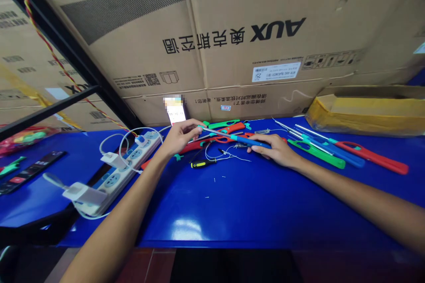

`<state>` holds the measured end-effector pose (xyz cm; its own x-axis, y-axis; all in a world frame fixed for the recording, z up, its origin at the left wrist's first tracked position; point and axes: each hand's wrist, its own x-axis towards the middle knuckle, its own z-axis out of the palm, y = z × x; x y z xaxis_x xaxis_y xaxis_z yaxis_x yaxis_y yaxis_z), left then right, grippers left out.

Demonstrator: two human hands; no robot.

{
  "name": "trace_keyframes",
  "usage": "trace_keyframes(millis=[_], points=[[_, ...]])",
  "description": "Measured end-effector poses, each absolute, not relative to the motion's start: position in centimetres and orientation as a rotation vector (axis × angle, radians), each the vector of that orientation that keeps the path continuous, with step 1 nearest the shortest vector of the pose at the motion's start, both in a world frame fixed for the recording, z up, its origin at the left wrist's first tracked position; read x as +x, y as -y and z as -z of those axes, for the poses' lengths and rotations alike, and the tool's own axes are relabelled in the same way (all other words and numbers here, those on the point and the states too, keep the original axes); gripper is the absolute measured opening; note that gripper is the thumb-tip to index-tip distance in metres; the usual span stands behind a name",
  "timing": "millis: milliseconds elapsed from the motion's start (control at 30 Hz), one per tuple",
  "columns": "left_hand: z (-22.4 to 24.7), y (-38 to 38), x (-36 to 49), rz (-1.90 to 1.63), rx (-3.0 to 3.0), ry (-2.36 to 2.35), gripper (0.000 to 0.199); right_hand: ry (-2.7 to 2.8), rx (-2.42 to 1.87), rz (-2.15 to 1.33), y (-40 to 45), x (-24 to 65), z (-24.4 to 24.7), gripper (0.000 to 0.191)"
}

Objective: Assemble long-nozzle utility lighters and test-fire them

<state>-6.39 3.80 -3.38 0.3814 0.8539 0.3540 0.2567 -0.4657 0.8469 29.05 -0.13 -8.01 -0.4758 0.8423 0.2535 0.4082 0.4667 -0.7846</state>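
Observation:
My left hand (181,137) pinches the metal wand of a blue long-nosed utility lighter (247,140). My right hand (274,150) grips its blue handle, so the lighter lies crosswise between my hands, just above the blue table (252,203). Under and behind it lies a heap of red and green lighters (226,129). A yellow-and-black screwdriver (203,164) and thin loose wires (226,155) rest below my hands. To my right lie a green lighter (315,153), a blue lighter (335,152) and a red lighter (372,154).
A white power strip (126,172) with white plug adapters lies at left. A phone (175,112) leans against a large cardboard box (199,40) at the table's back. A yellow-lined cardboard tray (368,112) sits back right, and black strips (29,172) lie far left.

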Motion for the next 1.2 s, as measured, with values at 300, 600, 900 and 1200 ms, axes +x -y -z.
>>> trace_keyframes(millis=[300,600,900,1200], points=[[3.3,-3.7,-6.4,-1.047,1.902,-0.948,0.03,1.99,-0.981,-1.092,0.0,29.5,8.4,0.034],[5.4,-3.9,-4.8,-1.226,1.454,-0.837,0.032,1.988,-0.971,-1.146,0.3,29.5,8.6,0.037],[5.2,-3.3,-4.2,-1.272,1.429,-0.862,0.039,1.912,-0.921,-1.258,0.2,29.5,8.7,0.035],[4.7,-3.4,-4.4,-1.281,1.698,-1.006,0.034,1.81,-0.847,-1.55,-0.5,30.1,9.2,0.05]])
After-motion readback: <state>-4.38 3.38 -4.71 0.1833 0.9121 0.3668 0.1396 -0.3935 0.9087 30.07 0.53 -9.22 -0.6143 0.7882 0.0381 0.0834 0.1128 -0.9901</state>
